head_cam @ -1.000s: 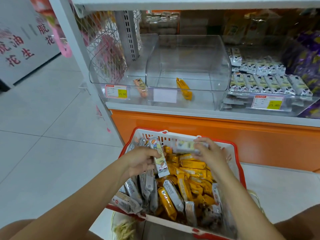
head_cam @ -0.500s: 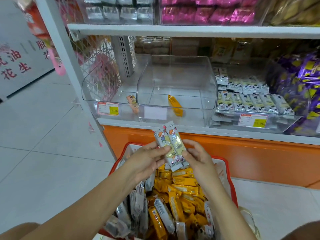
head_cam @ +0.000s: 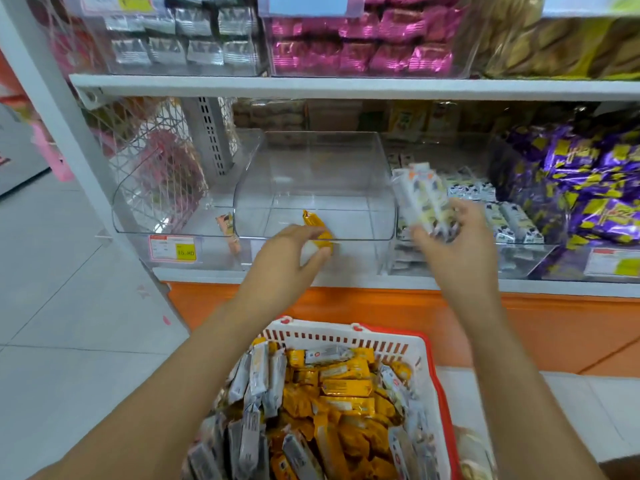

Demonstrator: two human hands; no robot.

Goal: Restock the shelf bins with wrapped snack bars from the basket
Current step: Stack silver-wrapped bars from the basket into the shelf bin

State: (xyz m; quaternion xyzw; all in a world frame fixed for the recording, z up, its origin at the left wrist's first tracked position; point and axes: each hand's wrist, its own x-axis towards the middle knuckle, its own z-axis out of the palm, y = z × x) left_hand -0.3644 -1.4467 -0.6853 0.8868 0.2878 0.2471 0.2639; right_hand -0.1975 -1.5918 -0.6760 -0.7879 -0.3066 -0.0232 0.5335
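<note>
Snack bars (head_cam: 420, 199), white-wrapped, are being gripped as a small bunch by the right hand (head_cam: 457, 247) at centre right of the frame, just in front of the right bin (head_cam: 530, 261), which holds matching white bars (head_cam: 512, 225). Left hand (head_cam: 287, 261) is being held loose-fingered, gripping nothing, at the middle bin (head_cam: 322, 161) front lip, before a lone yellow bar (head_cam: 311, 219). Basket (head_cam: 346, 339), bottom centre, is being drawn from. Step judged: placing. Next: bunch needs lifting over the front wall and laying flat.

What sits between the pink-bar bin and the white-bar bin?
Head view: a clear bin holding one yellow bar, the left hand in front of it.
</note>
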